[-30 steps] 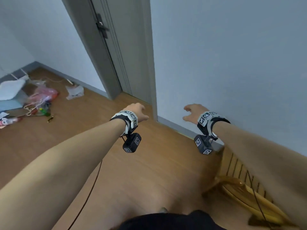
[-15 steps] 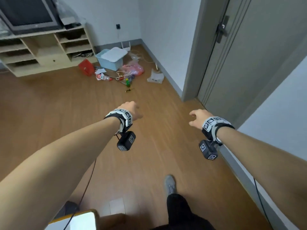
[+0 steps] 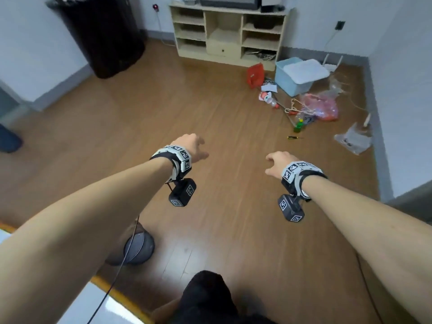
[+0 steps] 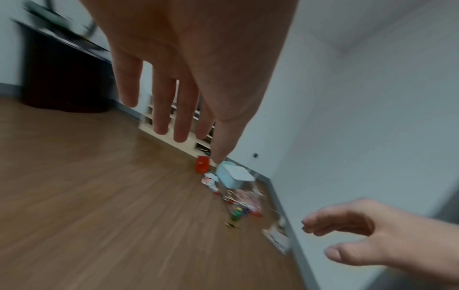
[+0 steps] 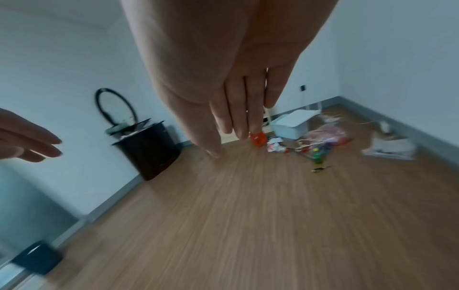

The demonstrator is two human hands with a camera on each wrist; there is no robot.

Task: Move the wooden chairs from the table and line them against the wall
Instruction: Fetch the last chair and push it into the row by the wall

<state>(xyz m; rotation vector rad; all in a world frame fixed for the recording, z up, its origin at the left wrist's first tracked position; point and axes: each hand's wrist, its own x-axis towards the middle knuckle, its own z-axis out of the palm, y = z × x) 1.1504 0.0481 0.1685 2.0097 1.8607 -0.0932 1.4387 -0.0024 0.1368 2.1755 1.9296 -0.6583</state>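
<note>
Wood floor point(image 3: 163, 113): shelf unit point(image 3: 229, 31), blue bin point(image 3: 289, 83)

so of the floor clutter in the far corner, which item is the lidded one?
The pale blue bin with the white lid resting askew on top. The red bag beside it and the pink bag have no lid.

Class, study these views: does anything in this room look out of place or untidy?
Yes. Loose clutter lies on the floor by the far corner: a pink plastic bag, a tipped red container and a small screwdriver, scattered beside the light-blue bin.
</note>
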